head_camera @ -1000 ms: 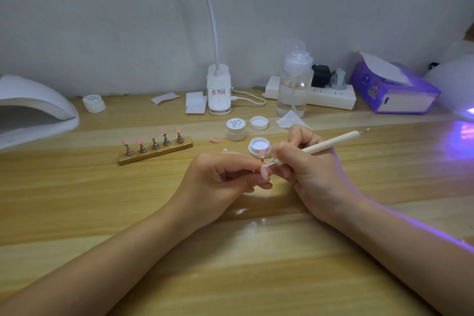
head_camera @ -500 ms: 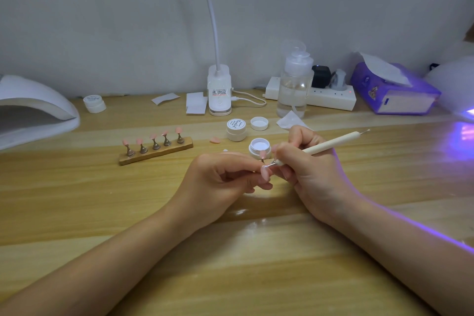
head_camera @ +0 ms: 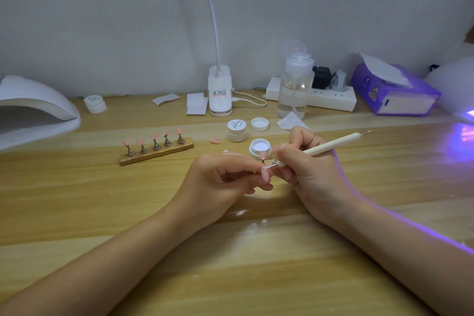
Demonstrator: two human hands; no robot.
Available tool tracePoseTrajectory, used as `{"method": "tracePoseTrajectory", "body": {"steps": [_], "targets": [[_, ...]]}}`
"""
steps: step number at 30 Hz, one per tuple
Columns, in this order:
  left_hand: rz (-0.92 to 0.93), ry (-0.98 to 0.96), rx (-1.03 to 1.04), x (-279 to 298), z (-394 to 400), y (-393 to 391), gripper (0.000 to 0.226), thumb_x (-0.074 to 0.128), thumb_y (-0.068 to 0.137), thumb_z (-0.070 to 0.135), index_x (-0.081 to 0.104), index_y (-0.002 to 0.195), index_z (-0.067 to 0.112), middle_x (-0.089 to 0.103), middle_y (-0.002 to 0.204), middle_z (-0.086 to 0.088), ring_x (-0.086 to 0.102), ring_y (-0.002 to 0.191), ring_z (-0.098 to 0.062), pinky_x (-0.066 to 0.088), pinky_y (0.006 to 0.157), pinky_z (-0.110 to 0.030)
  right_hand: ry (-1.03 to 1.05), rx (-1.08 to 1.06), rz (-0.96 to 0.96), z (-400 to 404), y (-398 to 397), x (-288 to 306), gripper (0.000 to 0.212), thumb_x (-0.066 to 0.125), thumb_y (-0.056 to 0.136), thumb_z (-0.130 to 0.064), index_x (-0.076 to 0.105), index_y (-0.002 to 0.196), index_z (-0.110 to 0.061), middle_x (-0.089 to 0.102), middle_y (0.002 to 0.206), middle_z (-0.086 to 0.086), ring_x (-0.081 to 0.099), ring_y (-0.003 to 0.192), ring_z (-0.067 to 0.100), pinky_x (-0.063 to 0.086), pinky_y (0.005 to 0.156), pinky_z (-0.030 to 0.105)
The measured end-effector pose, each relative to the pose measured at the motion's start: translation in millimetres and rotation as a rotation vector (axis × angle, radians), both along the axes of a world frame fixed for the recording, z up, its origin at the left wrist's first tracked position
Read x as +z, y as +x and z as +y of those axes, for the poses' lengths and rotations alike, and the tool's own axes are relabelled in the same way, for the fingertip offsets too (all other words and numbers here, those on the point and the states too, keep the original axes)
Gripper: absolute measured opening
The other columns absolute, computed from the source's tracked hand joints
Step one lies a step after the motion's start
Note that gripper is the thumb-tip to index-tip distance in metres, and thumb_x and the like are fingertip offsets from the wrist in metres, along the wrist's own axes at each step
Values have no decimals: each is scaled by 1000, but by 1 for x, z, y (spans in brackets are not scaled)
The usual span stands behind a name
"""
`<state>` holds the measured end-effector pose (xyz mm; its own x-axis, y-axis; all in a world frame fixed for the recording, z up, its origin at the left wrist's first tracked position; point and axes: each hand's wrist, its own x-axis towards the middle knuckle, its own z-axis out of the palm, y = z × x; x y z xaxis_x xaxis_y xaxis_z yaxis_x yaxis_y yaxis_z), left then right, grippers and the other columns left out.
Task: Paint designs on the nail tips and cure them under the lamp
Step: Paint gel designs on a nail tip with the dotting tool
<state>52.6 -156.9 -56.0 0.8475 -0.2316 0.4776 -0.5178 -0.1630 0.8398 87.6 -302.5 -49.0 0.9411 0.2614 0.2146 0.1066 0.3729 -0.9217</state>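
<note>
Dotting tool [head_camera: 331, 147] runs on a slant, metal tip low and pointing left toward the middle of the desk, back end up and off to the right with a thin needle sticking out. Right hand [head_camera: 305, 174] has its fingers curled round the white handle near the tip end, pen-style. The tip sits right on a pink nail tip [head_camera: 266, 174], which the left hand [head_camera: 225, 179] pinches between thumb and fingertips, other fingers curled under. Both hands hover just above the wooden table [head_camera: 77, 200], near the centre. Just behind them is an open gel pot [head_camera: 260, 147], with a closed pot [head_camera: 237, 130] and a loose lid [head_camera: 259, 124] further back. To the left, a wooden holder [head_camera: 157, 152] carries five more pink tips on little stands. Curing lamp [head_camera: 33, 113] sits at the far left edge.
</note>
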Motion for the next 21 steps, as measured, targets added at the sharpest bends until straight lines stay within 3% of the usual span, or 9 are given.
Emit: {"method": "tracePoseTrajectory", "body": {"steps": [8, 17, 21], "targets": [[-8, 9, 2, 0, 0, 0, 23, 61, 73, 13, 67, 95, 10, 68, 74, -1, 69, 68, -8, 51, 57, -17, -14, 14, -31, -1, 0, -1, 50, 54, 76, 9, 39, 43, -25, 37, 35, -6, 47, 31, 6, 41, 46, 20], [-1, 5, 4, 0, 0, 0, 24, 62, 73, 12, 67, 96, 8, 69, 73, -2, 69, 68, -8, 51, 57, -18, 37, 7, 36, 1, -2, 2, 55, 44, 82, 16, 38, 42, -22, 38, 36, -3, 40, 32, 6, 44, 44, 18], [-17, 7, 2, 0, -1, 0, 24, 62, 75, 14, 67, 97, 6, 70, 77, -13, 69, 69, -12, 51, 57, -19, 91, 19, 126, 0, 0, 3, 52, 46, 83, 9, 37, 40, -19, 38, 36, -3, 37, 39, 7, 45, 44, 17]]}}
